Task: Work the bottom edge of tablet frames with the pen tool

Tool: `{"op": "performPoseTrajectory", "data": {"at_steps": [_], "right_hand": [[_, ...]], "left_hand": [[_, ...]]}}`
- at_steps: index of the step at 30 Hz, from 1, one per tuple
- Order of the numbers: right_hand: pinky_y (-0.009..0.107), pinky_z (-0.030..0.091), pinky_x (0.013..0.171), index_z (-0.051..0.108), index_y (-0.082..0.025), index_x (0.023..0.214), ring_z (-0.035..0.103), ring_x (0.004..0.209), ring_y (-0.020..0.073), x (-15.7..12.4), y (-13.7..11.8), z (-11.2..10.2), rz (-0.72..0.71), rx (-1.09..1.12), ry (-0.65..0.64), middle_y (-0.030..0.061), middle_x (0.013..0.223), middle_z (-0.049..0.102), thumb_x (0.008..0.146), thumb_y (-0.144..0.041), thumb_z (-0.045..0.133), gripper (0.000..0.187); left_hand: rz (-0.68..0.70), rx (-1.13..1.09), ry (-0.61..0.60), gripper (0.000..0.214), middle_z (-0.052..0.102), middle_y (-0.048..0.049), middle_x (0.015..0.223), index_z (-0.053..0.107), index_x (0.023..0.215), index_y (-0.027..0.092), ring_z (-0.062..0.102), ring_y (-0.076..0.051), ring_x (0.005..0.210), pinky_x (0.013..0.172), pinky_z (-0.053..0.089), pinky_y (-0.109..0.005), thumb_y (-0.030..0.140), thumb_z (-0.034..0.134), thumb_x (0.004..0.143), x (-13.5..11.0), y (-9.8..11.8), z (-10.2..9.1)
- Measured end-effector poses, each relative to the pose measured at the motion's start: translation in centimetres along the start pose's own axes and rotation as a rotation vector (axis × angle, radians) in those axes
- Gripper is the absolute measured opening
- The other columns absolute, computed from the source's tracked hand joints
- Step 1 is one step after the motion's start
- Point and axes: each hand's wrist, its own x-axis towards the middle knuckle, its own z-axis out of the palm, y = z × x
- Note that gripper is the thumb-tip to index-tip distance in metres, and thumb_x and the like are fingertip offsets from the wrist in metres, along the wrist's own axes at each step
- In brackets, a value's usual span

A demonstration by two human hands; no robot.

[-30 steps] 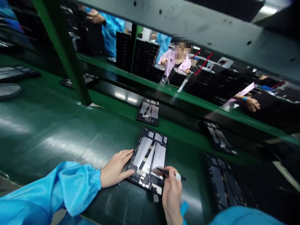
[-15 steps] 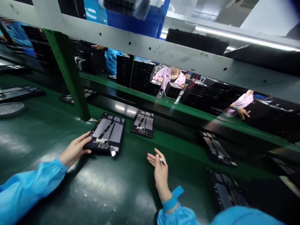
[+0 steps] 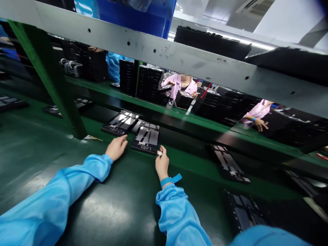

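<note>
Fingers apart, my left hand (image 3: 116,148) is at the front right corner of an opened tablet (image 3: 121,122), whose pale battery panels and dark frame face up. I cannot tell whether its fingertips touch that tablet. A second opened tablet (image 3: 146,137) lies to the right, close beside the first. My right hand (image 3: 162,165) is at this second tablet's front right corner, with a small white object (image 3: 160,153) between its fingers. What kind of object it is does not show.
More opened tablets lie along the dark belt, one at right (image 3: 229,163) and one nearer me (image 3: 244,208). A green post (image 3: 48,78) and grey beam (image 3: 179,56) cross in front. Black stacked trays (image 3: 150,82) and a person in pink (image 3: 179,83) are beyond.
My left hand has set the tablet down at the back, left of the other one, and let it go. My right hand has moved forward to the second tablet's corner. The view has shifted slightly.
</note>
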Motion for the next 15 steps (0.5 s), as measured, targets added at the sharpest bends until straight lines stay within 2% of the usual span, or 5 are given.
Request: {"op": "performPoseTrajectory", "data": {"at_steps": [3, 6, 10, 12, 15], "right_hand": [[0.045, 0.052, 0.098, 0.066, -0.018, 0.121, 0.071, 0.11, 0.0297, 0.4, -0.4, -0.2, 0.011, 0.038, -0.01, 0.0166, 0.115, 0.076, 0.085, -0.025, 0.055, 0.038], [0.042, 0.058, 0.083, 0.06, -0.014, 0.128, 0.072, 0.104, 0.0293, -0.8, -0.7, -2.5, 0.054, 0.088, 0.034, 0.0197, 0.117, 0.074, 0.09, -0.04, 0.051, 0.048], [0.033, 0.058, 0.061, 0.059, -0.013, 0.132, 0.072, 0.078, 0.0238, -6.0, -0.8, -8.4, 0.105, 0.147, 0.013, 0.0221, 0.122, 0.072, 0.086, -0.056, 0.058, 0.063], [0.034, 0.06, 0.07, 0.064, -0.014, 0.127, 0.072, 0.08, 0.0231, -10.0, -0.4, -11.9, 0.107, 0.169, -0.077, 0.0212, 0.123, 0.073, 0.081, -0.052, 0.069, 0.06], [0.04, 0.06, 0.086, 0.06, -0.022, 0.138, 0.074, 0.095, 0.0288, -16.1, 0.7, -16.3, 0.142, 0.081, -0.284, 0.0164, 0.136, 0.067, 0.071, -0.041, 0.081, 0.072]], "left_hand": [[0.055, 0.032, -0.098, 0.037, 0.061, -0.0114, 0.131, 0.059, 0.131, 0.016, 0.061, -0.028, 0.119, 0.103, 0.05, -0.053, 0.035, 0.064, 0.1, -2.7, 1.4, 3.3], [0.067, 0.029, -0.162, 0.039, 0.058, -0.0123, 0.135, 0.057, 0.134, 0.017, 0.059, -0.029, 0.122, 0.104, 0.049, -0.054, 0.038, 0.061, 0.102, -4.7, 2.4, 4.1], [0.102, 0.012, -0.371, 0.047, 0.063, -0.0122, 0.124, 0.054, 0.139, 0.015, 0.064, -0.026, 0.11, 0.098, 0.052, -0.046, 0.045, 0.052, 0.104, -9.0, 3.1, 2.7], [0.14, 0.016, -0.519, 0.063, 0.066, -0.0093, 0.109, 0.052, 0.143, 0.013, 0.067, -0.024, 0.095, 0.086, 0.055, -0.037, 0.052, 0.061, 0.095, -12.3, 3.5, 1.5], [0.19, 0.043, -0.68, 0.099, 0.065, -0.0074, 0.106, 0.048, 0.149, 0.015, 0.067, -0.026, 0.091, 0.08, 0.056, -0.033, 0.053, 0.087, 0.065, -18.1, 4.0, -0.4]]}}
